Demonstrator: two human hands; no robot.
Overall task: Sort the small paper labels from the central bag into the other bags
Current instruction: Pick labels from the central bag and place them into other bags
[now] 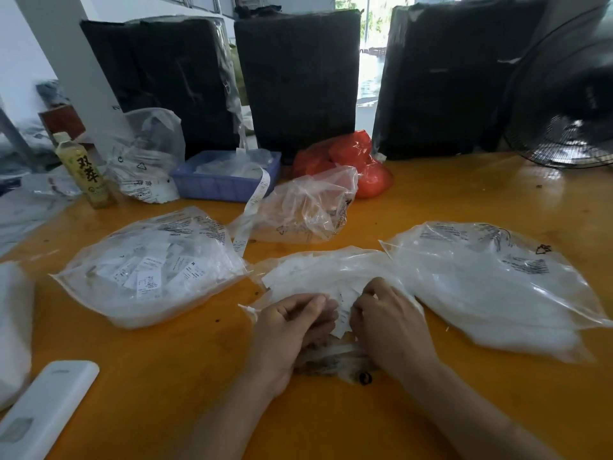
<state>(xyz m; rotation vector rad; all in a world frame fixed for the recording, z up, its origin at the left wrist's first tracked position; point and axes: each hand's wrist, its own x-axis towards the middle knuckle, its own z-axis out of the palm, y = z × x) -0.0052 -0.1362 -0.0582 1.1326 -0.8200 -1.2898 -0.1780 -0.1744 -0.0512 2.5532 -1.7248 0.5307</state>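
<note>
Both hands, the left hand (292, 322) and right hand (386, 322), pinch paper labels (343, 313) at the central bag (318, 270).

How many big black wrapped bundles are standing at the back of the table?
3: left black bundle, middle black bundle, right black bundle, side by side along the far edge of the table. The fan overlaps the right one; others might be hidden.

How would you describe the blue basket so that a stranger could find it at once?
Start from the orange table and look to its far edge, in front of the black wrapped bundles. The blue basket sits there between the green-labelled bottle and the red bag. It is the only rigid, blue, box-shaped container among soft plastic bags.
</note>
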